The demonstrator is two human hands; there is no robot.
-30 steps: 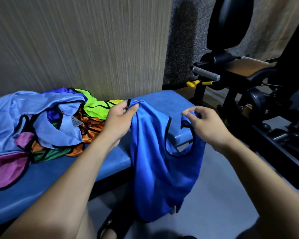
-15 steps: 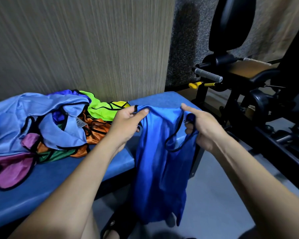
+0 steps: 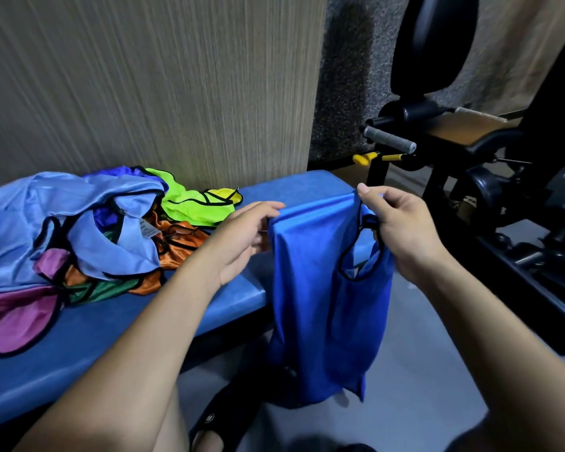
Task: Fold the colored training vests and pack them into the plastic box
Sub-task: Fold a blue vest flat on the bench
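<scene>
Striated beige wall panel (image 3: 150,83), blue padded bench (image 3: 79,350), grey floor (image 3: 415,380), black gym machine (image 3: 490,177), dim light

A gym: a black weight machine (image 3: 470,164) fills the right of the frame, a padded blue bench (image 3: 79,347) lower left.

Blue vest (image 3: 327,288) top edge pulled taut; right hand (image 3: 402,230) raised.

Dim indoor light, soft shadows, wide-angle edge warp, slight blur, no glare
</scene>
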